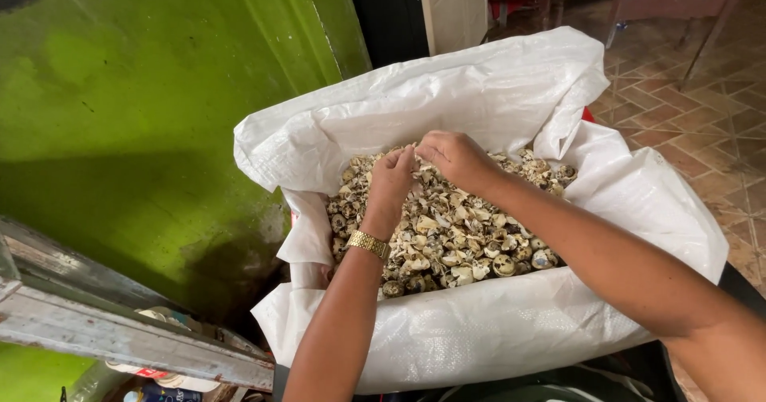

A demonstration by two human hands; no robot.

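Observation:
A big white woven sack [479,330] stands open with its rim rolled down, filled with several speckled broken eggshells [455,242]. My left hand [391,180], with a gold watch on the wrist, reaches into the far side of the pile, fingers curled down among the shells. My right hand [453,156] lies right beside it, knuckles up, fingers closed into the shells at the back of the sack. Both hands touch each other over the heap. What the fingers hold is hidden.
A green painted wall [144,107] rises at the left. A worn wooden ledge [104,330] juts out at lower left with bottles under it. Brown tiled floor [694,107] and chair legs [710,27] lie at the upper right.

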